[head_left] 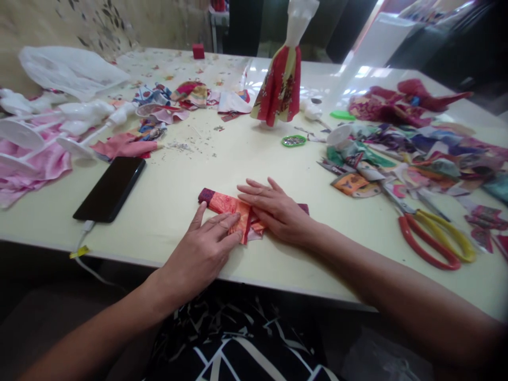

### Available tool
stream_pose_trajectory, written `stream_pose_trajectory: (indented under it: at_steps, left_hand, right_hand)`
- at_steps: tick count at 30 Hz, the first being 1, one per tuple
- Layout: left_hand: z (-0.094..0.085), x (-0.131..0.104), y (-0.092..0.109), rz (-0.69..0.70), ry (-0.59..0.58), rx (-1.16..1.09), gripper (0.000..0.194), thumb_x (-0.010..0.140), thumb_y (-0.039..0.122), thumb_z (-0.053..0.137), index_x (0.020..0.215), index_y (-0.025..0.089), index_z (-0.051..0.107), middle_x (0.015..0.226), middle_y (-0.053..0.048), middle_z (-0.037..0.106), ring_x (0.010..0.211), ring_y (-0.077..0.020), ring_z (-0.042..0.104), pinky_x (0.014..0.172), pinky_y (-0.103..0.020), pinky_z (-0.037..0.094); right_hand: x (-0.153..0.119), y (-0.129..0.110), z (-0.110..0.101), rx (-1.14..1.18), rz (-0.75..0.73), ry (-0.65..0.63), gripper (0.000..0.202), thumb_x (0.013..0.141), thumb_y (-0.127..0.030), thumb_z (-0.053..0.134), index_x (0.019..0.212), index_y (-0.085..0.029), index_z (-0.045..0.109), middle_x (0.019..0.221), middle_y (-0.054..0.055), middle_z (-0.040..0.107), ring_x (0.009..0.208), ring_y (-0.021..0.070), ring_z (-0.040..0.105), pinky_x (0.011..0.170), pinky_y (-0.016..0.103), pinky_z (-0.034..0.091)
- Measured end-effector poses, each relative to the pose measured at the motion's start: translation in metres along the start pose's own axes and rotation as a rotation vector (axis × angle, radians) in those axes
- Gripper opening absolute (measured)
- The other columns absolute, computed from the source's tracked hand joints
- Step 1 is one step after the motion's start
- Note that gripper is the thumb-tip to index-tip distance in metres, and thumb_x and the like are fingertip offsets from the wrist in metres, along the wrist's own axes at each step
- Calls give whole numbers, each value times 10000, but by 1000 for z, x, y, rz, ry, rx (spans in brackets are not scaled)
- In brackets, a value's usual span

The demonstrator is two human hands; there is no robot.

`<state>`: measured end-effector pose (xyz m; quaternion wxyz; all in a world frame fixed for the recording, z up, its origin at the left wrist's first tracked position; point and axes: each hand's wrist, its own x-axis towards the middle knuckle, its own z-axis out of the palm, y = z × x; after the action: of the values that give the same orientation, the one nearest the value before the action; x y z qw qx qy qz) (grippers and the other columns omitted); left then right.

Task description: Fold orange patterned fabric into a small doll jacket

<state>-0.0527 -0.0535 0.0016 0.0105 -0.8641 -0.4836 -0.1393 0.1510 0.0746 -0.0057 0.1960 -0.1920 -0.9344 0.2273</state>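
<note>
A folded piece of orange-red patterned fabric (227, 203) with a dark purple end lies flat near the table's front edge. My left hand (210, 235) rests on its lower left part, fingers stretched out over the cloth. Pressing on the right part from above is my right hand (278, 209), also flat with extended fingers. Part of the cloth is hidden beneath my right palm, and a purple edge shows beyond it. Neither hand grips the fabric.
A black phone (111, 189) with a white cable lies left. Red-and-yellow-handled scissors (431, 238) and fabric scraps (428, 151) are at right. Behind stand a mannequin in a red skirt (280, 87) and a green dish of beads (293, 141). White mannequins (85, 114) lie left.
</note>
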Motion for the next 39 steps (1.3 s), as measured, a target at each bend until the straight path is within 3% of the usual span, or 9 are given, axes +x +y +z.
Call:
stream_pose_trajectory:
  at_steps: [2, 6, 10, 15, 23, 27, 30, 35, 39]
  left_hand:
    - [-1, 0, 2, 2, -10, 9, 364, 907, 77, 441, 1219, 136, 620, 1379, -162, 586, 1266, -299, 567, 1179, -630, 217]
    - [-9, 5, 2, 8, -12, -26, 359, 924, 126, 456, 1243, 139, 618, 1287, -145, 653, 1215, -283, 601, 1191, -630, 177]
    - [-16, 19, -10, -13, -8, -115, 283, 980, 231, 437, 1042, 164, 705, 1021, -76, 752, 977, -224, 689, 1179, -610, 226]
    - [-8, 34, -34, -28, 91, -155, 207, 960, 252, 526, 944, 164, 711, 858, -45, 749, 768, -160, 688, 1085, -497, 414]
    - [1, 29, -33, -27, 169, -176, 126, 914, 285, 618, 934, 190, 699, 870, -24, 741, 824, -160, 680, 1055, -452, 423]
    - [4, 28, -32, -36, 190, -171, 123, 908, 298, 625, 925, 193, 688, 822, -14, 721, 783, -154, 654, 1052, -451, 415]
    - [4, 28, -32, -35, 190, -152, 137, 913, 289, 615, 859, 180, 677, 761, -6, 692, 738, -145, 622, 1056, -449, 404]
    - [5, 27, -34, 11, 141, -124, 153, 932, 296, 590, 906, 191, 698, 780, -1, 697, 753, -142, 609, 1058, -451, 380]
    - [7, 26, -35, 57, 154, -111, 212, 950, 326, 567, 1075, 241, 715, 848, -8, 697, 808, -145, 615, 1094, -485, 340]
  right_hand:
    - [-3, -3, 2, -68, -77, 24, 451, 977, -176, 389, 1407, -224, 516, 1451, 65, 506, 1441, 205, 313, 1205, 551, 60]
    - [-7, -7, 3, -175, -71, -142, 476, 1001, -290, 420, 1469, -211, 442, 1488, 76, 452, 1437, 235, 321, 1207, 554, 18]
    - [-10, -7, 2, -200, -29, -204, 497, 1018, -317, 409, 1501, -202, 383, 1534, 72, 374, 1454, 239, 279, 1205, 557, 8]
    - [-11, -5, 2, -176, -47, -172, 529, 1016, -442, 446, 1500, -240, 383, 1526, 69, 391, 1446, 251, 299, 1199, 571, 7]
    - [-14, -2, 3, -172, -86, -90, 512, 986, -447, 514, 1450, -235, 459, 1495, 87, 446, 1431, 262, 330, 1198, 581, 43]
    - [-14, -11, 2, -191, -215, 128, 281, 977, -357, 531, 1187, -217, 654, 1223, 74, 664, 1284, 222, 507, 1215, 538, 85]
    - [-12, -21, 5, -187, -288, 97, 182, 977, -310, 520, 999, -248, 690, 1012, 21, 696, 1127, 181, 579, 1222, 513, 102]
    - [-12, -23, 5, -101, -296, 8, 174, 965, -292, 536, 891, -248, 687, 928, 0, 676, 1011, 172, 587, 1212, 517, 92]
    - [-13, -19, -10, 4, -250, 149, 174, 959, -285, 556, 854, -212, 673, 831, 9, 659, 858, 160, 585, 1129, 462, 280]
